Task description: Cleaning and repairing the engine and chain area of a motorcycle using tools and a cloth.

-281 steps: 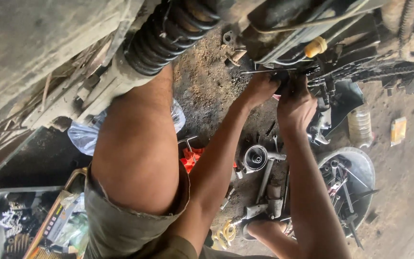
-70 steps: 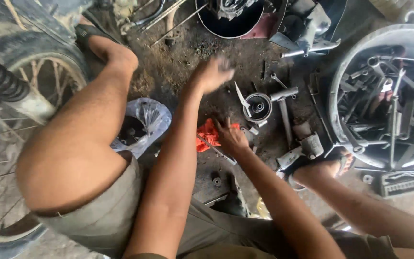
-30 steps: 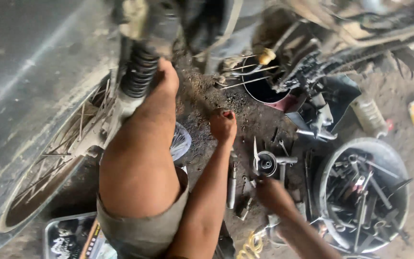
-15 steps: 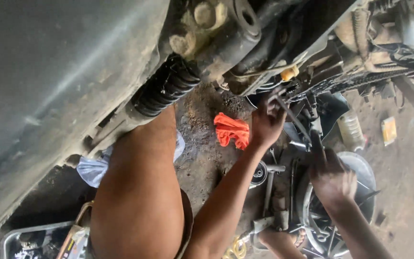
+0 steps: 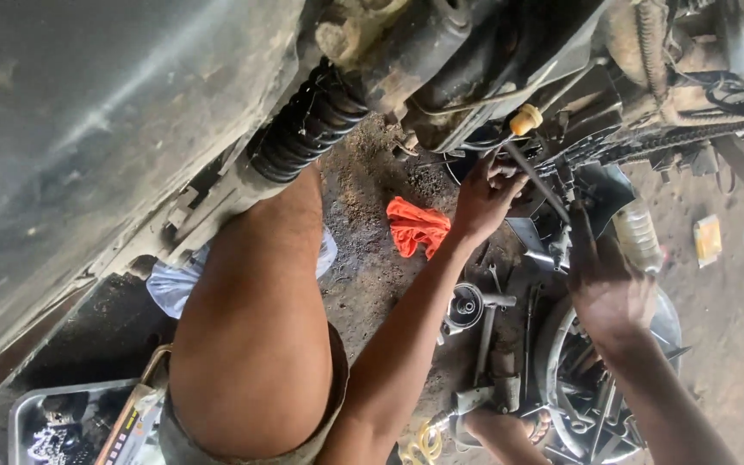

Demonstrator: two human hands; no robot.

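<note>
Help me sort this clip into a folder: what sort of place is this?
Most likely a motorcycle repair shop, worked at floor level. A coil shock spring and drive chain hang over a grimy floor strewn with loose metal parts, while both hands reach into the machine.

Oily dirt floor point(image 5: 372, 258) spreads from centre to three o'clock, a metal tray point(image 5: 23, 413) at eight o'clock, daylit.

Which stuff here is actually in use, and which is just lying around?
In use:
left hand on the long tool shaft
right hand at the tool's lower end
motorcycle underside

Lying about:
orange rag
round metal part on the ground
basin of tools
grey tray
plastic bottle
</note>
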